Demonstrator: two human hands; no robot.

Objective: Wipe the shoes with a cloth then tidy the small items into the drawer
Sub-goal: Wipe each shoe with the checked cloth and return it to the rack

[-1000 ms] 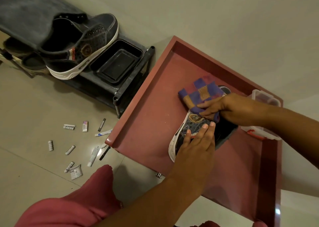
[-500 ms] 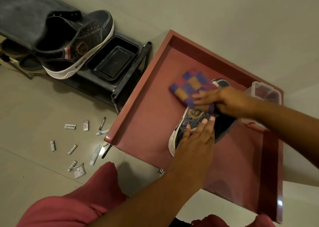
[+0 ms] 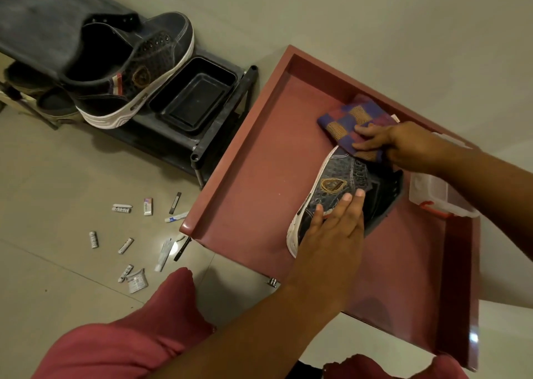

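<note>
The wiping step is in hand. A dark sneaker (image 3: 340, 188) with a white sole lies on its side on the red tray table (image 3: 259, 177), in the half nearer the far right corner. The left hand (image 3: 331, 228) lies flat on the sneaker's side, near the heel, with straight fingers, and holds it still. It does not grip anything. The right hand (image 3: 386, 142) presses a checkered cloth (image 3: 352, 119) onto the toe end of the sneaker, close to the far edge of the tray table. Its fingers lie fairly straight on top of the cloth; I cannot tell if the thumb tucks under it.

A clear plastic box (image 3: 432, 194) sits by the right edge of the tray table, partly hidden under the right arm.

The second sneaker (image 3: 129, 70) stands on a black shoe rack (image 3: 219, 136) to the left, next to a black plastic tray (image 3: 193, 96). It looks like it is waiting its turn.

The small items (image 3: 132, 234), little tubes, packets and pens, lie scattered on the floor by the near left corner of the tray table. None are put away yet, so the tidy step has not begun.

Next, I think the cloth needs to rub along the rest of this sneaker, down toward the heel. For that the left hand would have to shift out of the way or turn the sneaker over. I see no drawer for sure.
</note>
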